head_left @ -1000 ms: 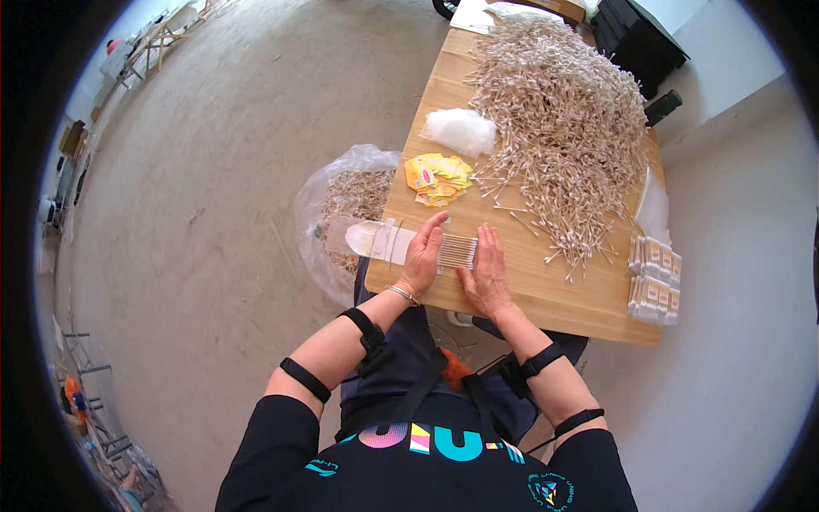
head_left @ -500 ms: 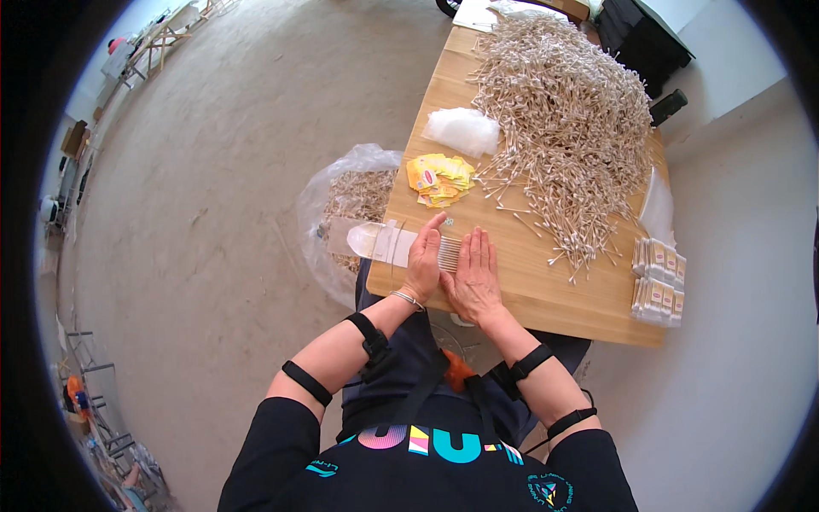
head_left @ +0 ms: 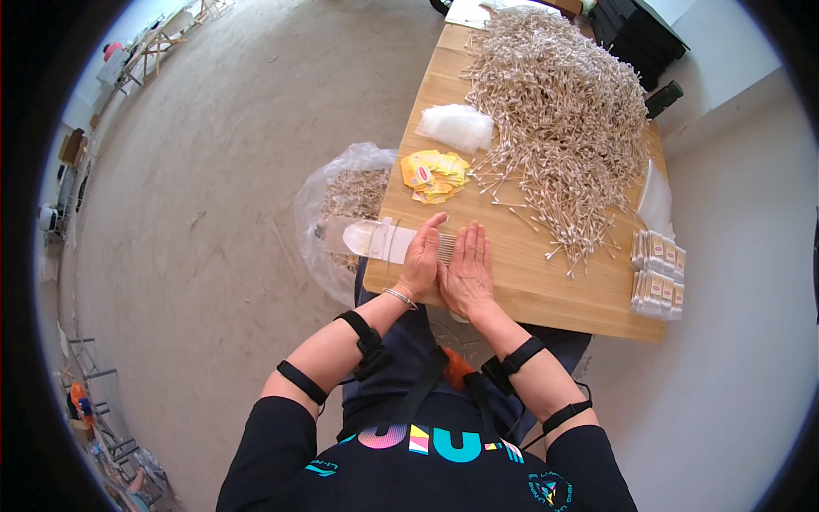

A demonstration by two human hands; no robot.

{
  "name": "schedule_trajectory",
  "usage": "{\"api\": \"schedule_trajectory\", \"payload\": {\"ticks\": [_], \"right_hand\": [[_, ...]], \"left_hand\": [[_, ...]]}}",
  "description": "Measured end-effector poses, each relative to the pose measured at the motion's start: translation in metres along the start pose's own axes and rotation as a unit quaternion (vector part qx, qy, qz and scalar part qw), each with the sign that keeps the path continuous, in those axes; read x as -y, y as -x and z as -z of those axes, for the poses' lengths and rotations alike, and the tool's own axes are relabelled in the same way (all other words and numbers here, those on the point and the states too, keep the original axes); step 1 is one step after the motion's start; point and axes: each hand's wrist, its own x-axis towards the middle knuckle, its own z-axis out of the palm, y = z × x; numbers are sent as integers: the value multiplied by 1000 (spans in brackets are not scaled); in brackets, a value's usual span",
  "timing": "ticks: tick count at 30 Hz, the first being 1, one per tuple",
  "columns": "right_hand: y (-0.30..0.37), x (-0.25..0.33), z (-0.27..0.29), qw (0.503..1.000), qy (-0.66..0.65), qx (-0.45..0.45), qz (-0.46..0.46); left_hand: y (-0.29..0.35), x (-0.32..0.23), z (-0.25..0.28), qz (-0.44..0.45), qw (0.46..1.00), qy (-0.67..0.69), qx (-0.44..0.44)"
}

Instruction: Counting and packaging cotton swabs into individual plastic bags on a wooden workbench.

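A row of cotton swabs [head_left: 445, 248] lies side by side on the table near its front left corner, between my two hands. My left hand [head_left: 419, 263] stands on edge at the left ends of the row, thumb stuck out; its other fingers are partly hidden. My right hand [head_left: 467, 271] rests with fingers straight and together against the right ends. Left of my left hand, a flat, clear plastic piece with a rounded end [head_left: 359, 238] juts past the table edge. Beside it is a whitish sleeve-like part [head_left: 389, 242], its kind unclear.
A large heap of loose cotton swabs [head_left: 554, 102] covers the table's far right. Yellow cards [head_left: 433, 177] and clear plastic bags [head_left: 456, 127] lie at left. Filled packs [head_left: 657, 273] are stacked at the right edge. A clear sack of swabs [head_left: 354, 194] stands on the floor.
My right hand has come slightly closer to my left, narrowing the visible stretch of swabs. The whole view has shifted a little.
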Motion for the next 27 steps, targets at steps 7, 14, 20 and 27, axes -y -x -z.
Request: {"api": "schedule_trajectory", "payload": {"ticks": [7, 14, 20, 27], "right_hand": [[2, -8, 0, 999, -18, 20, 18], [10, -15, 15, 994, 4, 58, 93], [14, -7, 11, 997, -7, 43, 68], [9, -1, 9, 998, -33, 53, 20]], "left_hand": [[1, 0, -4, 6, 999, 23, -36], [1, 5, -3, 7, 999, 31, -30], [3, -1, -6, 1, 999, 21, -36], [4, 2, -8, -8, 999, -3, -40]]}}
